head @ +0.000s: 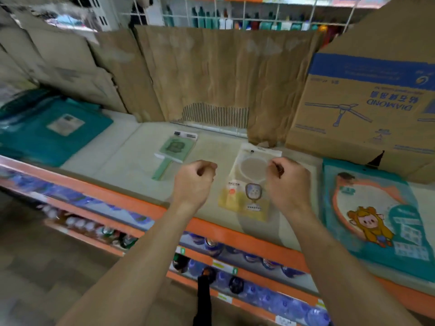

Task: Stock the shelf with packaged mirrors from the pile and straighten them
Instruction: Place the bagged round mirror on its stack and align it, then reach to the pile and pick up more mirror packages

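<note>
Glossy clear plastic wraps the round mirror [253,170]; the cardboard box [367,109] looks matt.

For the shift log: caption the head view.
Left hand curled empty, right hand curled at a clear-bagged round mirror on the beige shelf; green handled mirror pack lies further left.

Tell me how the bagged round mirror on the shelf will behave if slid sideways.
The bagged round mirror lies flat, so it probably slides rather than rolls or tips. Its clear bag looks slippery and floppy beyond the disc. Likely fragile if glass.
</note>
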